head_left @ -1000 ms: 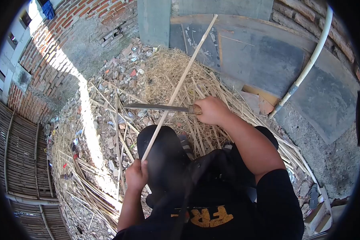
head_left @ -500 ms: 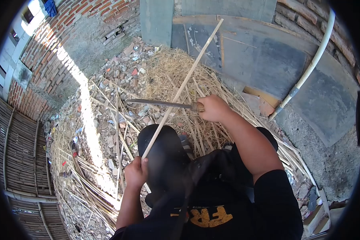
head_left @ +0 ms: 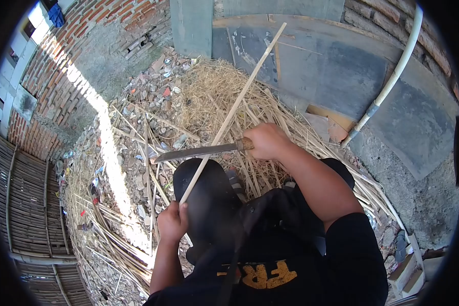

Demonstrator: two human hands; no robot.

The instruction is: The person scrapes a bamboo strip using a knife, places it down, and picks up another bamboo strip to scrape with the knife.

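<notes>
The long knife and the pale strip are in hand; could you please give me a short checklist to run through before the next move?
1. Right hand closed on the wooden handle: ok.
2. Left hand closed on the near end of the pale strip: ok.
3. Left hand away from the blade: ok, the blade crosses the strip farther up.
4. Left knee safely apart from the blade: cannot tell, they look close in this single view.
5. Blade sharp: cannot tell.

The knife [head_left: 185, 153] has apparently slid along the stick [head_left: 239, 100] toward the knee [head_left: 200, 177].
</notes>
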